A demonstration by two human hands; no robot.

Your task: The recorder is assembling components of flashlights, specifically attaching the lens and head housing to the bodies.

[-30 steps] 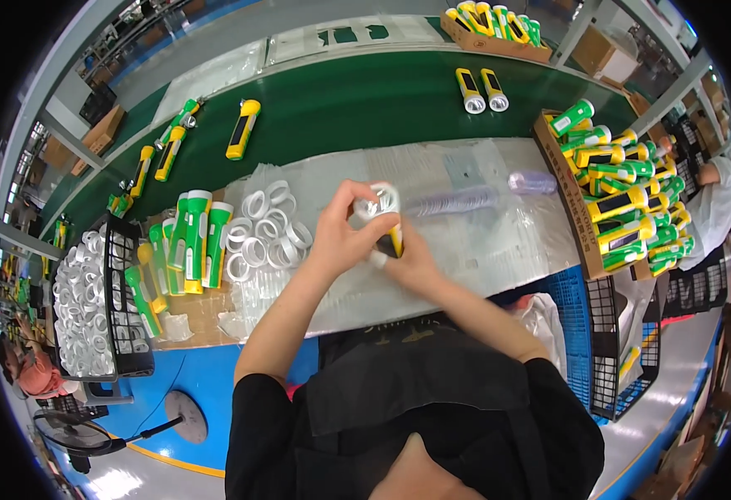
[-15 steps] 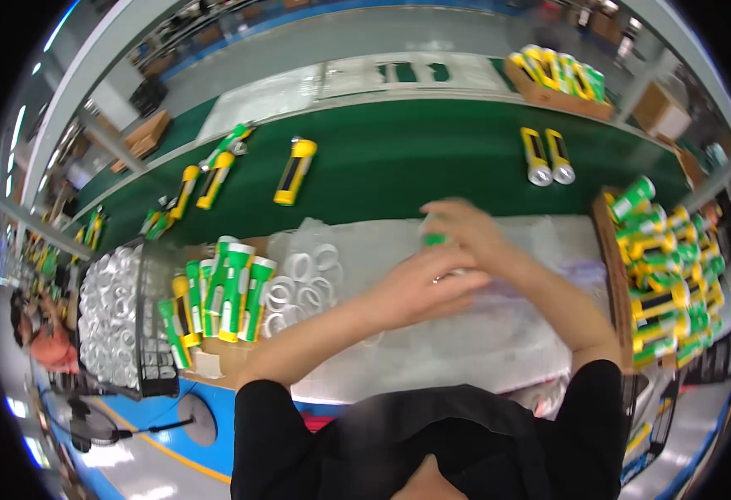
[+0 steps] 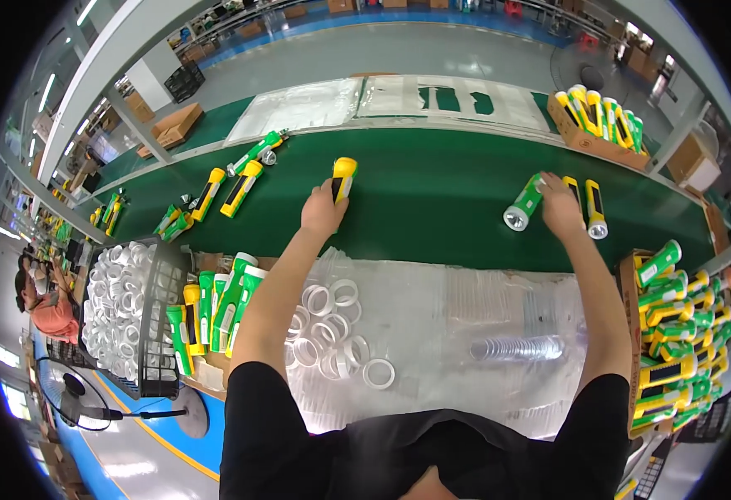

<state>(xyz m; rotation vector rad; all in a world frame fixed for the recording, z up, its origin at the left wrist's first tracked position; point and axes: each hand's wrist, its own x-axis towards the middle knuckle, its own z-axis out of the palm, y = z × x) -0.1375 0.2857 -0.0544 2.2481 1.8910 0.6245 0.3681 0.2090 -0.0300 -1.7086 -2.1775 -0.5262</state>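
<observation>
My left hand (image 3: pixel 322 210) is closed round the lower part of a yellow-and-black flashlight (image 3: pixel 345 168) on the green conveyor belt. Farther right, my right hand (image 3: pixel 560 205) grips the rear end of a green flashlight (image 3: pixel 525 202), whose clear lens end points toward me. Just right of that hand lie two yellow-and-black flashlights (image 3: pixel 596 204), one partly behind my fingers. Below my arms, loose white rings (image 3: pixel 329 333) lie on the plastic-covered worktop (image 3: pixel 432 333). A row of stacked clear discs (image 3: pixel 518 348) rests to their right.
A black crate (image 3: pixel 159 321) of white rings stands left, beside a carton of upright flashlights (image 3: pixel 219 308). At right is a carton (image 3: pixel 632 325) heaped with flashlights. Another flashlight box (image 3: pixel 603 146) sits beyond the belt (image 3: pixel 432 208). Several flashlights (image 3: pixel 242 189) lie on the belt's left.
My hands were together over the worktop. They have parted and reached forward to the belt, the left onto a yellow flashlight, the right with a green flashlight beside the two yellow ones.
</observation>
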